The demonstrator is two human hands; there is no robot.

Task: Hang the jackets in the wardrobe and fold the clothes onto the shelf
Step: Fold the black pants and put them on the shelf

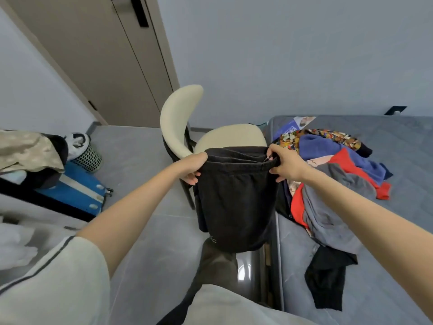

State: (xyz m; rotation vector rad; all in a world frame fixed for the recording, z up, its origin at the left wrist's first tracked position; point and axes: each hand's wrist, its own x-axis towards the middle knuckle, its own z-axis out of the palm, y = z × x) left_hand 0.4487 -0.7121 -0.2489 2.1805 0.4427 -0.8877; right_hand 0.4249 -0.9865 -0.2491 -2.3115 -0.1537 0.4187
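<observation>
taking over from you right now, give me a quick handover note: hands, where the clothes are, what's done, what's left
Left hand: grips one end of the black garment at its waistband.
Right hand: grips the other end; the garment hangs open in the air in front of the chair.
Pile of clothes: unfolded on the mattress, with a separate black piece nearer you.
Done: nothing folded or hung is in view; the wardrobe and shelf are out of view.
Left: fold the held garment, then work through the pile.
</observation>
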